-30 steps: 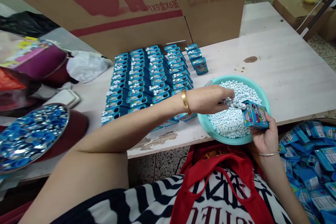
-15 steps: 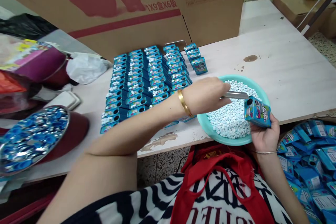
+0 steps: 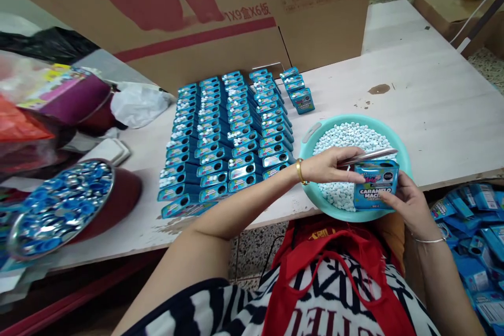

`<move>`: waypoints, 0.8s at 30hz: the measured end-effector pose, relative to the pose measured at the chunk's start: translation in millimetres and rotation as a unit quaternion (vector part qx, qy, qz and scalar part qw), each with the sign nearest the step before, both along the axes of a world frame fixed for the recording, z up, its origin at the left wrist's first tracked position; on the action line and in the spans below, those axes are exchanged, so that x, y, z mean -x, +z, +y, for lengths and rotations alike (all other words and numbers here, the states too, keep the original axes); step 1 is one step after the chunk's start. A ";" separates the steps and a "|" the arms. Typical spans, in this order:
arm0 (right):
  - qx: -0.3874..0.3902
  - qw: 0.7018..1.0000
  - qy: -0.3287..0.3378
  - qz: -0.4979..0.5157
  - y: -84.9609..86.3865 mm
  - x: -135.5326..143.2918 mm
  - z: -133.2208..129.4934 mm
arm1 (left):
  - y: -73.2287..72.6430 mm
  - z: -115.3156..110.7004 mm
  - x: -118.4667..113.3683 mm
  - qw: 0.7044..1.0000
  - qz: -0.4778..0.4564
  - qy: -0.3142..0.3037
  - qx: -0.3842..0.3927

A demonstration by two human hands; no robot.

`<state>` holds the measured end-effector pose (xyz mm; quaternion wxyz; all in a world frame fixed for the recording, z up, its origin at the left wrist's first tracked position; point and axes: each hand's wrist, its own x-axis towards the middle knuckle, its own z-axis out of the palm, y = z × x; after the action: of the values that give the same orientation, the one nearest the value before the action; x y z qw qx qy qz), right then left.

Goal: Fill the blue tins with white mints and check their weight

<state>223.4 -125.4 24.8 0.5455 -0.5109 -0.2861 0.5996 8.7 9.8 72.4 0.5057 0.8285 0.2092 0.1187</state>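
Note:
My left hand (image 3: 334, 164) is closed around a narrow metal scoop (image 3: 376, 155), which lies across the top of a blue candy tin (image 3: 374, 191). Its thumb touches the tin's front face. From the other side, my right hand (image 3: 411, 203) grips the same tin and keeps it upright, so the tin's opening is hidden under the scoop. Both hands are over a turquoise basin (image 3: 400, 139) filled with small white candies (image 3: 350, 134). To the left, blue tins (image 3: 244, 160) stand in close rows on the table, several with candies on their tops.
A large cardboard box (image 3: 315, 26) stands behind the rows. At the left is a dark red container (image 3: 128, 194) of blue and silver lids (image 3: 71, 202), near a white plastic bag (image 3: 137, 105). More blue tins (image 3: 478, 252) lie heaped below the table's right edge.
My left hand and the scoop have moved right and down onto the tin. My right hand has turned the tin more upright, with its front facing me. The view has shifted slightly.

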 end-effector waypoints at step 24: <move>-0.144 0.949 -0.276 -0.040 -13.0 -7.6 19.6 | -84.5 -22.3 -9.4 0.972 0.200 -0.060 -0.108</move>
<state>231.0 -105.8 11.9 0.7454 -0.5100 -0.2386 0.3569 18.1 -12.5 -12.2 0.3670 0.8964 0.2419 -0.0578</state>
